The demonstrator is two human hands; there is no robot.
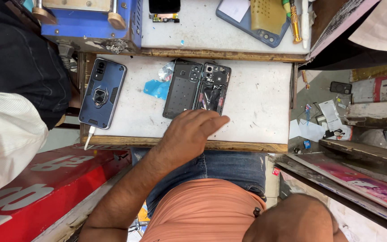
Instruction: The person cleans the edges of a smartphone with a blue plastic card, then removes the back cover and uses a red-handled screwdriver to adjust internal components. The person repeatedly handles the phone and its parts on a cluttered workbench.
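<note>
A: Starting at the left, a phone in a blue armoured case (102, 93) is being left face down on the white tabletop (256, 96), with a white cable (88, 136) trailing over the front edge. Could that be snagged?

B: It is judged possible; a forearm being swept back could drag the cable and the phone off the edge.

A: Next, a scrap of blue film (156, 88) and a crumpled bit of clear plastic (167, 71) are lying just beside the removed back cover (182, 88).

B: Those light scraps could be carried into the opened phone (213, 88), which is lying touching the cover's right side, its inner parts being exposed to dust and to fingertips.

A: And the left hand (189, 134)?

B: It is being held palm down at the near ends of the cover and the opened phone, fingers loosely spread, the grip closed on nothing that can be seen. Pressure on the bare internals could be damaging, it is judged.

A: The right hand?

B: Only the right arm (292, 219) is being shown, low at the right; its grip cannot be told.

A: Behind?

B: Screwdrivers (295, 20) and another phone (251, 20) are being kept on the rear tabletop, well apart.
</note>
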